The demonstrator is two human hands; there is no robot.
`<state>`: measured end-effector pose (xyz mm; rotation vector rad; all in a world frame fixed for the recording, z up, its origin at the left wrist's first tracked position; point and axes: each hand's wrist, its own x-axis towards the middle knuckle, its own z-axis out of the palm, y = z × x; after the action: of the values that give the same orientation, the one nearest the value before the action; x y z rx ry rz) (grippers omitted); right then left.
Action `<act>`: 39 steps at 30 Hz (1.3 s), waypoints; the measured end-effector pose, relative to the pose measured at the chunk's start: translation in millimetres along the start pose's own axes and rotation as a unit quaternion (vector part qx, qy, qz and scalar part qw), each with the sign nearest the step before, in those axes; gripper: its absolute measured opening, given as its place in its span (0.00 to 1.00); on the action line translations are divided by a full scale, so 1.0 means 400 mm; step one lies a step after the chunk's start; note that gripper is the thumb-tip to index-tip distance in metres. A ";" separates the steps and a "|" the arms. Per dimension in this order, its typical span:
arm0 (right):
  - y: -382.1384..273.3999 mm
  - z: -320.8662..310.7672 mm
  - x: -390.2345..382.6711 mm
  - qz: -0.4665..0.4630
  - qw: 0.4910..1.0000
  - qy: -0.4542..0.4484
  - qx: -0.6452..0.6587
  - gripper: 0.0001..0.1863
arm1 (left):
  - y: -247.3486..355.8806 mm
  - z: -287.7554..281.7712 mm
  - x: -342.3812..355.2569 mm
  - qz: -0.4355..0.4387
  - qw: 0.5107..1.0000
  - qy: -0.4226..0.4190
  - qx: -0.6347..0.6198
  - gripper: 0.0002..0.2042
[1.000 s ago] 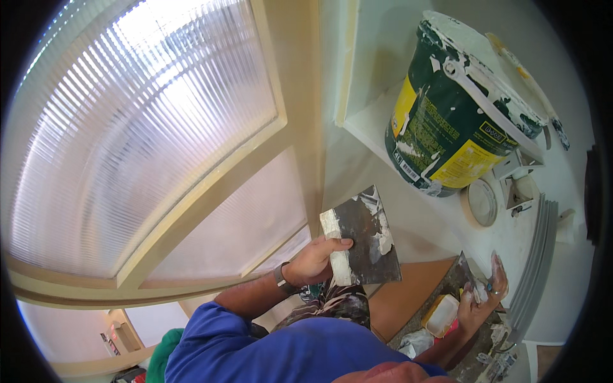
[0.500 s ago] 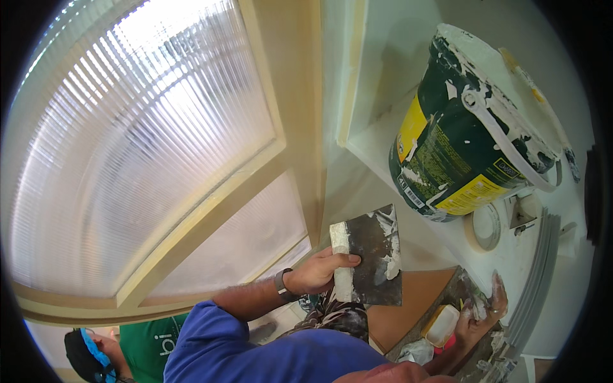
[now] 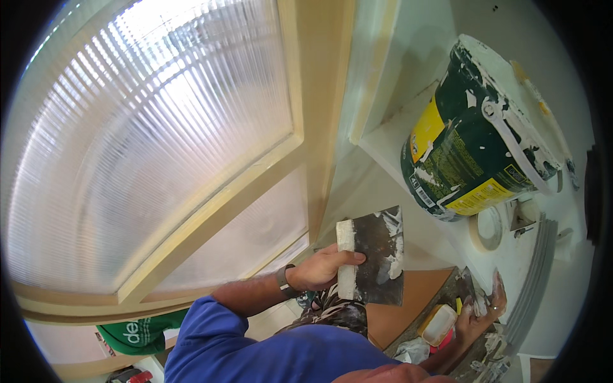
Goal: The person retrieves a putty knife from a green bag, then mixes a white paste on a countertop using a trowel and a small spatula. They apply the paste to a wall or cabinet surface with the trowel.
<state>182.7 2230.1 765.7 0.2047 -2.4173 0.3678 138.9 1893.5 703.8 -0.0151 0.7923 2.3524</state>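
My left hand (image 3: 322, 268) grips the white, putty-crusted handle of a wide filling knife (image 3: 378, 255). Its dark square blade carries smears of white filler along the far right edge. At the lower right, my right hand (image 3: 482, 313) is smeared with white, with one finger stretched out. It closes on what looks like a narrow putty knife (image 3: 467, 282), whose grey blade points away from me; its handle is hidden by the fingers. A dark green bucket (image 3: 463, 150) with yellow label areas, a white handle and filler on its rim stands at the upper right.
A roll of tape (image 3: 488, 228) lies by the bucket on a white ledge, near grey strips (image 3: 535, 281). A filler-stained plastic tub (image 3: 439, 323) sits beside my right arm. On the left is a cream-framed ribbed panel (image 3: 159, 140); a person in green (image 3: 143, 335) is below it.
The view has shifted slightly, moving the bucket and frame rightward in it. My right hand has turned a little, showing the narrow blade more clearly. The person in green has bent or moved partly out of view.
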 end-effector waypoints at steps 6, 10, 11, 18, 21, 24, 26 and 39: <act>-0.020 -0.012 0.004 0.020 0.999 -0.023 -0.013 0.34 | 0.006 0.020 0.036 -0.060 0.996 -0.028 0.061 0.22; 0.021 -0.010 -0.012 0.074 0.996 -0.021 0.043 0.34 | 0.050 0.096 0.057 -0.056 0.988 -0.063 0.131 0.21; 0.022 -0.013 -0.014 0.070 0.997 -0.023 0.039 0.34 | 0.050 0.104 0.052 -0.052 0.987 -0.068 0.136 0.21; 0.001 -0.030 0.006 0.017 0.998 -0.057 0.021 0.33 | 0.100 0.121 0.041 -0.143 0.962 -0.093 0.214 0.20; -0.001 -0.042 0.005 0.046 0.994 -0.097 0.029 0.33 | 0.099 0.119 0.052 -0.153 0.959 -0.081 0.223 0.19; 0.012 -0.040 -0.003 0.045 0.993 -0.095 0.043 0.32 | 0.127 0.116 0.054 -0.138 0.955 -0.086 0.248 0.16; 0.015 -0.035 -0.009 0.046 0.993 -0.073 0.078 0.32 | 0.160 0.127 0.054 -0.152 0.945 -0.076 0.278 0.15; -0.006 -0.075 0.043 0.036 0.984 -0.160 0.070 0.35 | 0.339 0.088 0.043 0.095 0.780 -0.205 0.584 0.10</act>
<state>188.2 2236.4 799.4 0.2560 -2.7213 0.5773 52.6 1840.5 802.0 1.0900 1.9055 1.5236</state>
